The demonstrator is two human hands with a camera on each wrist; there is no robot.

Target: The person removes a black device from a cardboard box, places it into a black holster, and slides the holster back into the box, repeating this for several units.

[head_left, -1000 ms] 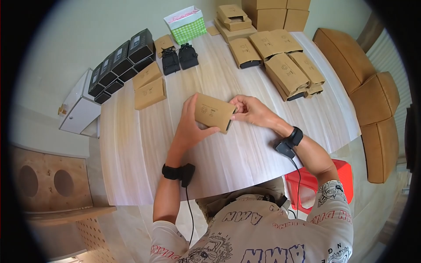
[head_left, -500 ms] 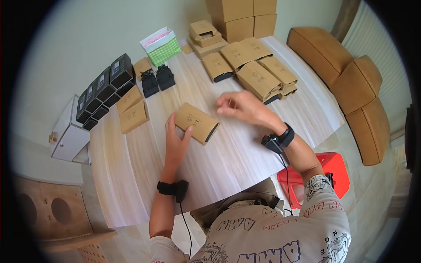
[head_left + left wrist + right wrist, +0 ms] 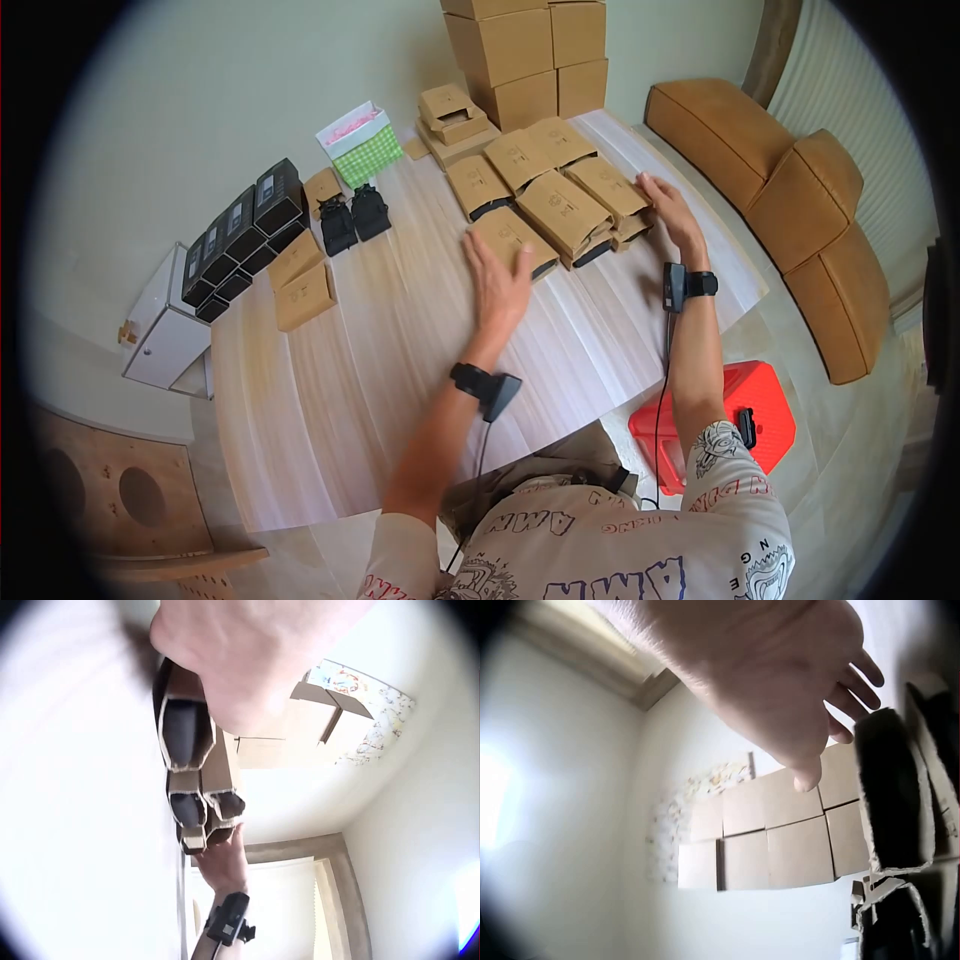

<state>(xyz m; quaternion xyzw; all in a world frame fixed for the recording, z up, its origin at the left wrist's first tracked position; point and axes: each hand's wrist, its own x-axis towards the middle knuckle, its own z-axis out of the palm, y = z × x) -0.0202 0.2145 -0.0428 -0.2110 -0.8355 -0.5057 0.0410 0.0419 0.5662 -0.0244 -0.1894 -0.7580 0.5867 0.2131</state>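
My left hand [image 3: 500,295] rests on a flat brown cardboard sleeve [image 3: 503,238], with its fingers along the left side and the thumb over the top. That sleeve lies at the near left of several similar cardboard sleeves [image 3: 563,208], which have dark contents showing at their ends. On the far side of the group, my right hand [image 3: 677,215] has its fingers extended beside the rightmost sleeve [image 3: 610,186]. In the right wrist view the right fingers [image 3: 853,697] are straight and spread near a sleeve's open end [image 3: 891,791].
Two black pouches [image 3: 355,220] and two cardboard sleeves [image 3: 302,285] lie at the left, near stacked black boxes [image 3: 240,228]. A green checked bag [image 3: 362,150] stands behind them. Large cartons [image 3: 515,60] are stacked at the back. A red stool [image 3: 760,415] is below the table's near right edge.
My left hand has shifted the sleeve from the table's middle to the right, up against the group. My right hand has left that sleeve and moved to the group's right side.
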